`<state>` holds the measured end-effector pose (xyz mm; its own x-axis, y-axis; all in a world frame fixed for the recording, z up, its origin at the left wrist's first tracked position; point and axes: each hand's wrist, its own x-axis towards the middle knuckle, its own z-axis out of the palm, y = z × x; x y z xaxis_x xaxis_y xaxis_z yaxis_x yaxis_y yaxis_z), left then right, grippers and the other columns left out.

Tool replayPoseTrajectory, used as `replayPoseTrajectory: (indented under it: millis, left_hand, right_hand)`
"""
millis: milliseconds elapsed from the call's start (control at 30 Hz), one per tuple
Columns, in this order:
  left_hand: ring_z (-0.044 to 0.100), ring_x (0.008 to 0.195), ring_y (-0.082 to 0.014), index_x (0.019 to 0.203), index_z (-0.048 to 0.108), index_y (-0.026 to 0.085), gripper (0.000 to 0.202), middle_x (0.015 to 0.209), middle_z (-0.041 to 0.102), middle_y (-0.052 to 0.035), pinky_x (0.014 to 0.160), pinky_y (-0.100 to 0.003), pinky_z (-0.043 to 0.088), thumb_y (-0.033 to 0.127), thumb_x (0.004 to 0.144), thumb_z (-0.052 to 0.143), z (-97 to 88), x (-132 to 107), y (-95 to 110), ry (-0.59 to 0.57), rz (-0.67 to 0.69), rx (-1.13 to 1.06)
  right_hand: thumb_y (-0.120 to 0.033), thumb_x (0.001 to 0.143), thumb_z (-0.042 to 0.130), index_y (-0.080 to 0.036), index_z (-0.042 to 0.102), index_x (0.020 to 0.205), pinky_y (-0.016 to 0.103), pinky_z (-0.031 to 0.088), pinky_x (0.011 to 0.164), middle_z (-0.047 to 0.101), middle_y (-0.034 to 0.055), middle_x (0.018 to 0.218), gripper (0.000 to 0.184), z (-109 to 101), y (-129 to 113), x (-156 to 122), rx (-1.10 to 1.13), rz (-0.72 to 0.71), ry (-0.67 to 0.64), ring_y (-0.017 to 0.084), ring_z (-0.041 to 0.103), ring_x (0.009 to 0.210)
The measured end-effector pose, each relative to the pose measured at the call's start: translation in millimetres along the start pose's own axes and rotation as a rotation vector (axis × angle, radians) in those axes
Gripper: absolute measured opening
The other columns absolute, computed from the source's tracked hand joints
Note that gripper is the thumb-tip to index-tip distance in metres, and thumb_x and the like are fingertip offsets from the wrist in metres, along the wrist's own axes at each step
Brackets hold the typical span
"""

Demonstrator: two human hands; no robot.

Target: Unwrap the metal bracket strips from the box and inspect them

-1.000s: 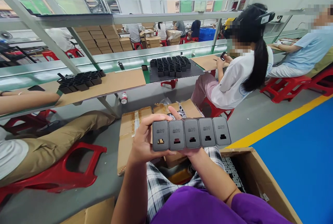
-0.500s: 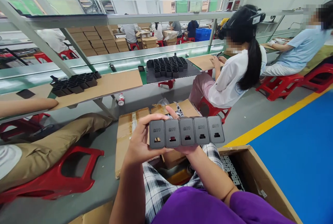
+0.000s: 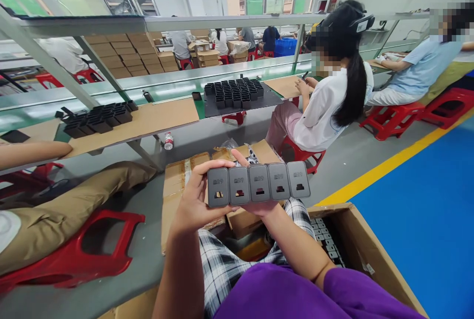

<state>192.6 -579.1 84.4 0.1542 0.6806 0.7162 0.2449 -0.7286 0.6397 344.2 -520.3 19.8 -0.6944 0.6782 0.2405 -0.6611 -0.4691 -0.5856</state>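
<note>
I hold up a row of several dark grey charger blocks (image 3: 258, 183) side by side, their flat faces toward me. My left hand (image 3: 192, 203) grips the left end of the row, thumb on top and fingers behind. My right hand (image 3: 259, 208) supports the row from underneath and behind; only a fingertip and part of the palm show. Below my right forearm, an open cardboard box (image 3: 365, 250) holds more grey blocks (image 3: 326, 242) packed in rows.
Cardboard cartons (image 3: 177, 185) lie on the floor ahead. A workbench (image 3: 155, 116) carries black trays of parts (image 3: 233, 93). A person in white (image 3: 329, 97) sits on a red stool at the right. Another person's legs (image 3: 74, 200) and a red stool (image 3: 92, 245) are at left.
The row of blocks and both hands have drifted slightly left and up in view as my head shifted. The grip is the same.
</note>
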Motion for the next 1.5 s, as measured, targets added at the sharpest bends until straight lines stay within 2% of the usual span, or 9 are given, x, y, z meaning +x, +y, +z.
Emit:
replayPoseTrajectory:
  millis: [167,367,700,933,1100,1167,1300,1400,1500]
  left_hand:
    - [0.066,0.106,-0.0199,0.127,0.056,0.025,0.078,0.118,0.067,-0.0083,0.091,-0.028,0.054,0.021,0.059,0.091,-0.2,1,0,0.006,-0.020,-0.026]
    - [0.064,0.108,-0.0175,0.128,0.056,0.026,0.078,0.119,0.066,-0.0068,0.091,-0.024,0.053,0.021,0.059,0.091,-0.8,1,-1,-0.005,-0.027,-0.037]
    - [0.065,0.107,-0.0201,0.127,0.056,0.026,0.078,0.119,0.067,-0.0079,0.090,-0.028,0.054,0.022,0.058,0.092,-0.5,-1,-2,0.014,-0.033,-0.027]
    - [0.064,0.108,-0.0210,0.129,0.055,0.026,0.081,0.122,0.066,-0.0096,0.091,-0.030,0.054,0.023,0.058,0.092,-4.0,-6,-2,0.018,-0.097,0.024]
    - [0.048,0.136,-0.0273,0.141,0.047,0.030,0.086,0.151,0.046,-0.0140,0.107,-0.039,0.046,0.031,0.065,0.088,-10.9,-24,-12,0.069,-0.361,-0.099]
    - [0.046,0.138,-0.0291,0.143,0.045,0.030,0.081,0.154,0.044,-0.0143,0.101,-0.040,0.051,0.050,0.072,0.079,-8.2,-35,-18,0.182,-0.509,-0.322]
    - [0.065,0.114,-0.0298,0.141,0.048,0.022,0.084,0.133,0.062,-0.0161,0.077,-0.036,0.058,0.080,0.080,0.048,12.3,-46,-24,0.361,-0.906,-0.719]
    - [0.071,0.095,-0.0276,0.134,0.055,0.019,0.079,0.111,0.072,-0.0134,0.075,-0.035,0.057,0.078,0.082,0.047,30.0,-40,-21,0.398,-1.082,-0.886]
    - [0.073,0.087,-0.0269,0.127,0.061,0.015,0.069,0.098,0.075,-0.0123,0.077,-0.036,0.057,0.070,0.090,0.042,39.5,-29,-20,0.455,-1.177,-0.967]
  right_hand:
    - [-0.070,0.077,0.051,-0.037,0.044,0.144,0.039,0.056,0.075,0.062,0.0053,0.119,0.075,1,-2,1,0.067,-0.006,-0.041,0.024,0.059,0.106]
    - [-0.073,0.077,0.050,-0.036,0.032,0.151,0.045,0.056,0.084,0.057,0.0070,0.130,0.085,-3,1,0,0.067,0.033,-0.022,0.025,0.056,0.115]
    - [-0.073,0.074,0.052,-0.037,0.031,0.150,0.037,0.055,0.068,0.050,0.0090,0.138,0.087,2,-3,1,0.147,0.059,-0.090,0.026,0.055,0.110]
    - [-0.075,0.071,0.057,-0.034,0.037,0.148,0.036,0.054,0.069,0.060,0.0073,0.122,0.089,2,0,2,0.061,0.007,-0.116,0.023,0.059,0.098]
    - [-0.079,0.081,0.040,-0.033,0.012,0.157,0.045,0.051,0.086,0.061,0.0055,0.113,0.093,-6,-25,2,-0.567,-0.060,-0.023,0.023,0.061,0.094]
    - [-0.076,0.077,0.052,-0.030,-0.001,0.158,0.049,0.046,0.098,0.056,0.0089,0.126,0.107,-5,-44,1,-0.868,-0.077,-0.084,0.027,0.059,0.108]
    - [-0.058,0.063,0.077,-0.021,-0.003,0.159,0.054,0.034,0.110,0.041,0.0181,0.143,0.130,7,-73,3,-1.570,-0.275,-0.287,0.036,0.042,0.128]
    - [-0.049,0.064,0.077,-0.019,0.001,0.159,0.056,0.038,0.104,0.043,0.0192,0.138,0.126,18,-76,9,-1.984,-0.313,-0.396,0.038,0.043,0.123]
    - [-0.046,0.064,0.077,-0.015,0.005,0.159,0.054,0.041,0.099,0.047,0.0194,0.129,0.123,24,-70,14,-2.155,-0.250,-0.483,0.037,0.045,0.117]
